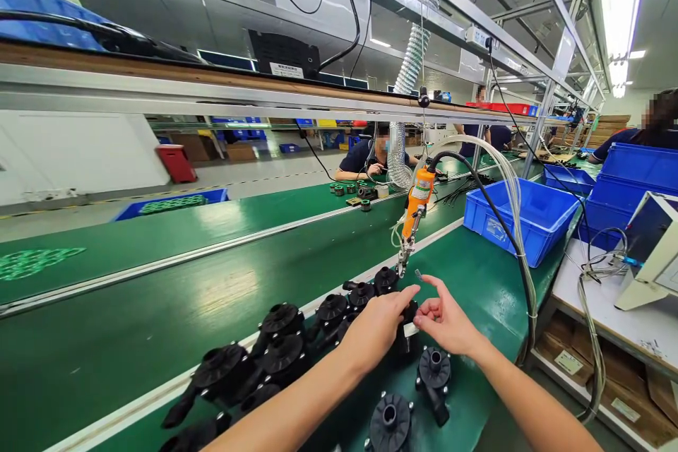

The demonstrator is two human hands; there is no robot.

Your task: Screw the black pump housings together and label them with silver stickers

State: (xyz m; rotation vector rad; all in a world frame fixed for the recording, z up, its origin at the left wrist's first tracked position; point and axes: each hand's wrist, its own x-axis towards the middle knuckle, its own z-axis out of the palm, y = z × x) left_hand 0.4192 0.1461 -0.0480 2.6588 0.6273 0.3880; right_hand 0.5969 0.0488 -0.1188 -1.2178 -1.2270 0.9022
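Note:
A black round pump (407, 342), bearing a white label (410, 330), is largely hidden behind my left hand (377, 325), whose fingers are closed around it. My right hand (448, 318) touches the pump's right side. Its thumb and curled fingers come together by the label, while the index finger sticks up beside a small grey piece (418, 274). Whatever those curled fingers grip is hidden. Nearer me stand two more pumps, one black pump (435, 367) and another black pump (390, 424), with ports facing up.
Several black pumps (280, 353) crowd the green bench (492, 289) at left. An orange power screwdriver (418, 201) hangs just beyond my hands, its cable and tubes looping right. A blue bin (522, 215) stands at right. Across the bench, a person (365, 159) leans over small parts.

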